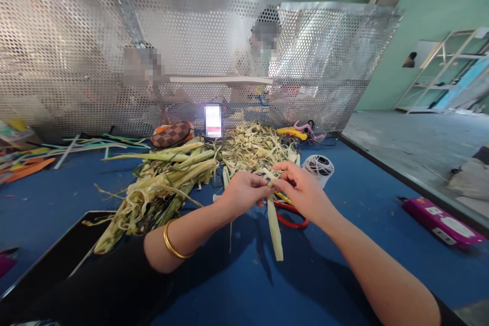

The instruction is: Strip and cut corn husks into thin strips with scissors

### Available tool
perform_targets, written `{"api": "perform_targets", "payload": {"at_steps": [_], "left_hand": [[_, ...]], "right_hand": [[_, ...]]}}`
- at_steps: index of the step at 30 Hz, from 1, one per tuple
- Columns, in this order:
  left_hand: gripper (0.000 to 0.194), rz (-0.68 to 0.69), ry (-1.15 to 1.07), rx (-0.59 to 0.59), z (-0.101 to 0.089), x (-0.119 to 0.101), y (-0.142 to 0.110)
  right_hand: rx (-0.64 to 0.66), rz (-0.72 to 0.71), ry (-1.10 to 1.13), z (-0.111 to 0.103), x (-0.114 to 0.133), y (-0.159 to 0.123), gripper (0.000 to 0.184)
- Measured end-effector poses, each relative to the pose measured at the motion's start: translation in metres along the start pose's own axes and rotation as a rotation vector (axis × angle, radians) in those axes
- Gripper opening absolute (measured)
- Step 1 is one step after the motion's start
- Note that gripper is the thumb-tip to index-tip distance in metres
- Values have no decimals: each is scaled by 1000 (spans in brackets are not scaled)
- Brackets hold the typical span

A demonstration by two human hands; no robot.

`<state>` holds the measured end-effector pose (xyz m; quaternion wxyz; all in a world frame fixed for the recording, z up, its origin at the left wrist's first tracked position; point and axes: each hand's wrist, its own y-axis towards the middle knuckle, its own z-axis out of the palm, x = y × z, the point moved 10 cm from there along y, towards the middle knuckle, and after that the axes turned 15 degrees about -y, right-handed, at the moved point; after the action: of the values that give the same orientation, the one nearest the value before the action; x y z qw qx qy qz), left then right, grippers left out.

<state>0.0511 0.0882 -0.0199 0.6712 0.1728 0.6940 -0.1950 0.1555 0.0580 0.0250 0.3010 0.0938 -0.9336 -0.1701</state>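
A pale strip of corn husk (275,232) hangs down from between my two hands, its upper end pinched by the fingers. My left hand (244,193) grips it from the left, thumb and fingertips closed together. Opposite it, my right hand (300,186) pinches the same husk near the top. Just under the right hand lie scissors with red handles (294,224), their blades partly hidden. Behind the hands spreads a heap of shredded husk (257,147). Longer corn husks (160,183) are piled to the left, partly over a dark tray-like object (49,254).
A white spool of cord (319,167) stands right of the hands. Beyond are a yellow-handled tool (292,133), a lit phone (213,121) and a checkered pouch (171,134). A purple power strip-like box (443,221) lies right. A perforated metal screen (198,35) closes the back, with people behind it.
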Motion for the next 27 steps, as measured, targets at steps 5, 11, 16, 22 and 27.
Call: {"api": "perform_targets", "payload": {"at_steps": [5,11,16,22,27], "left_hand": [[21,13,122,84,9,0,-4],[13,-89,42,177,21,6,-7],[15,-200,-20,242,27,14,-12],[14,-238,20,328,35,18,-17],[16,-238,66,381,38,16,-20]], "right_hand": [[76,-39,11,7,5,1,20],[130,130,200,14,-12,-1,19],[-4,139,126,-1,-17,2,21],[70,238,412,11,-16,0,21],[71,309,501,16,-17,-4,20]]}}
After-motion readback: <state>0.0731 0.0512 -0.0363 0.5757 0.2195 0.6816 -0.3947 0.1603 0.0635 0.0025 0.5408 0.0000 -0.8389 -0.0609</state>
